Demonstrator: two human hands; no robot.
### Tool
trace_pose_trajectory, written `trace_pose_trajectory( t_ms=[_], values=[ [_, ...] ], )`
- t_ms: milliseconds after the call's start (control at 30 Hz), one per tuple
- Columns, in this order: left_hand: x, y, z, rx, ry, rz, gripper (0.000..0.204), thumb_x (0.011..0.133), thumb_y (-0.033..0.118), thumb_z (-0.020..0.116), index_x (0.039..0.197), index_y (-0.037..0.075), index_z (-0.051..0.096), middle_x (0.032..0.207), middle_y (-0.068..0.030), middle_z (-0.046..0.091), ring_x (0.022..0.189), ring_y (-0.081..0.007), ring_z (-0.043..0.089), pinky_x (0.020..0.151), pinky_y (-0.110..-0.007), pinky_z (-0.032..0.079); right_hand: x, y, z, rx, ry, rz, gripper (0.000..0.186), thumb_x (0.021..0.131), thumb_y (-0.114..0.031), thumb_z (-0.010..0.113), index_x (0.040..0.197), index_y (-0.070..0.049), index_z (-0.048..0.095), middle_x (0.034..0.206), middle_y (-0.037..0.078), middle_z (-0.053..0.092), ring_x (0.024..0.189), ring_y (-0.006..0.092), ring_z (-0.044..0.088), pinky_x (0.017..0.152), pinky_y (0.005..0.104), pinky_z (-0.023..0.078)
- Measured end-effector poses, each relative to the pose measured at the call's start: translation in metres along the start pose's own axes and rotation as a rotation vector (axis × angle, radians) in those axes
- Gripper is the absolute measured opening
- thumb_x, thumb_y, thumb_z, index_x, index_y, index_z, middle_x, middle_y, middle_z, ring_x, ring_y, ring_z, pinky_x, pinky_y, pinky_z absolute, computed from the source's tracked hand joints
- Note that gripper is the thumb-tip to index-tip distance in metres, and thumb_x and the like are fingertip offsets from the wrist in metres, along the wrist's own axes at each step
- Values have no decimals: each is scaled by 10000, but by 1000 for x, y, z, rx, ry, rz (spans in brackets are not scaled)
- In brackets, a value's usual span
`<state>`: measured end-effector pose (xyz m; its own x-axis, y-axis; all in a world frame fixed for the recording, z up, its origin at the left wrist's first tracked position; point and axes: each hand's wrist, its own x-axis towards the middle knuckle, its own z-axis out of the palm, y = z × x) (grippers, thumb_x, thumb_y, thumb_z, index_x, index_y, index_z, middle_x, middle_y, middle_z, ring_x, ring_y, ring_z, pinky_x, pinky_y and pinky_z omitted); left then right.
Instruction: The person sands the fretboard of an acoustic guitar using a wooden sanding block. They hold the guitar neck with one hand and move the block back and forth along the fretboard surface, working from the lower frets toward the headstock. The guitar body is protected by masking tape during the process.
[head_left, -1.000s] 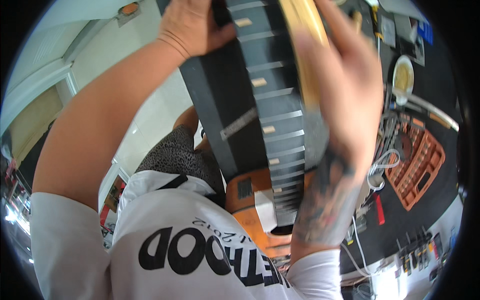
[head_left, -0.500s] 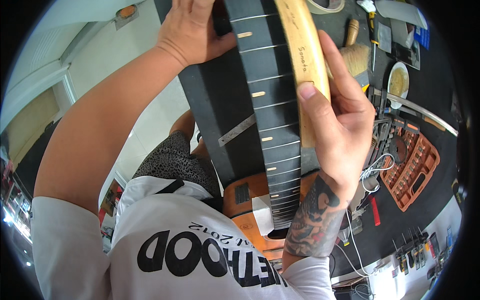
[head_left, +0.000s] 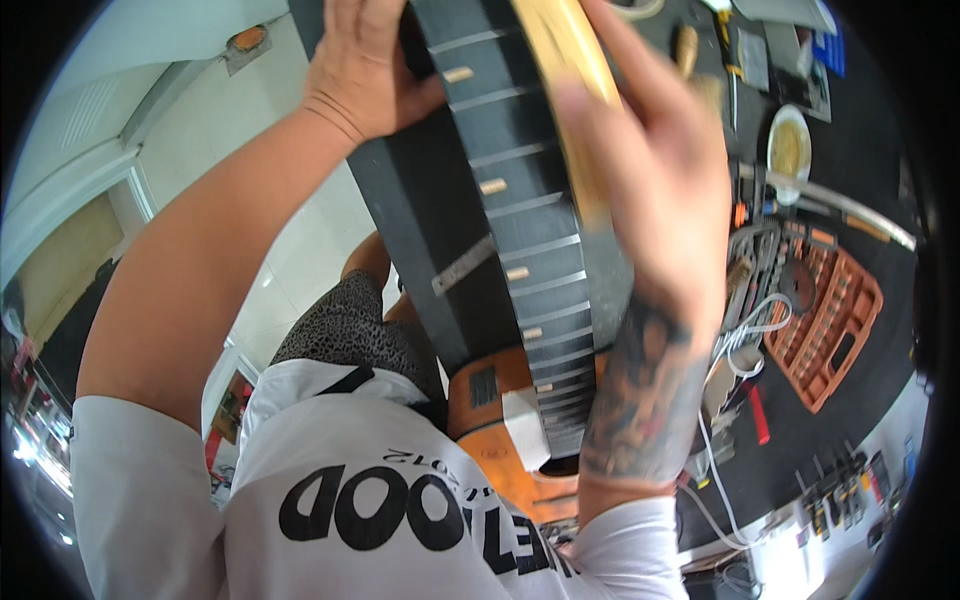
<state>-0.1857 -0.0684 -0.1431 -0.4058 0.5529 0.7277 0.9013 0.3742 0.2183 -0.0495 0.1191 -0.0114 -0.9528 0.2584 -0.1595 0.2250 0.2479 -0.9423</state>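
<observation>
A guitar neck with a dark fretboard (head_left: 527, 205), metal frets and pale inlays runs down to an orange guitar body (head_left: 478, 400). My left hand (head_left: 362, 75) is at the far left side of the neck, thumb against its edge and fingers partly out of the picture; its grip is closed. In my right hand (head_left: 655, 165), blurred by motion, is a long pale wooden block (head_left: 562, 45) with a curved outer side. The block stands along the right edge of the fretboard, its underside hidden. A short steel ruler (head_left: 463, 266) lies left of the neck.
On the dark bench to the right are a brush (head_left: 708, 92), a white dish (head_left: 789, 150), a long metal bar (head_left: 845, 208), an orange socket case (head_left: 825, 320) and a white cable (head_left: 765, 325). White paper (head_left: 524, 420) covers part of the guitar body.
My right hand has moved away from me along the fretboard with the wooden block. My left hand stays at the neck. The whole view has shifted slightly.
</observation>
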Motion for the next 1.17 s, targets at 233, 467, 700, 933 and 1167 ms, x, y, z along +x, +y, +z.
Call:
trace_pose_trajectory(
  t_ms=[233, 467, 700, 933, 1167],
  values=[
    [10, 18, -1, -55, -38, -37, 1136, 754, 396, 843, 1609, 59, 175, 1640, -310, 205, 1498, -519, 252, 1233, -604, 212, 14, -31, -19, -18, -155, 103, 573, 958, -113, 636, 1491, 43, 496, 1330, 134, 657, 1180, 146, 613, 1012, 255, 461],
    [-6, 19, 8, -184, -37, -130, 1218, 500, 305, 911, 1548, 155, 308, 1594, -233, 316, 1470, -492, 317, 1181, -673, 278, 27, -12, -10, -22, -91, 93, 559, 1004, -214, 616, 1522, -40, 498, 1310, 62, 654, 1053, 113, 611, 908, 235, 484],
    [-23, 33, 28, -188, -195, -230, 940, 796, 472, 753, 1561, 221, 269, 1662, -232, 190, 1523, -523, 161, 1158, -747, 228, -44, 46, -96, 232, 43, 214, 846, 954, -549, 583, 1655, -214, 250, 1617, 65, 372, 1360, 308, 510, 1024, 489, 461],
    [-5, 37, -19, -235, -384, -327, 1021, 779, 378, 775, 1627, 220, 230, 1716, -160, 108, 1582, -431, 24, 1228, -705, 61, -133, 15, -113, -830, 88, -381, 627, 932, -132, 730, 1485, 27, 482, 1459, 251, 561, 1305, 356, 578, 1097, 496, 452],
    [-92, 78, -153, -268, -313, -432, 948, 852, 268, 733, 1645, 199, 219, 1710, -167, 131, 1571, -446, 85, 1220, -692, 141, -176, 37, -113, 439, 226, 223, 843, 916, -318, 738, 1603, -52, 329, 1643, 179, 353, 1420, 320, 480, 1147, 415, 398]
  ],
)
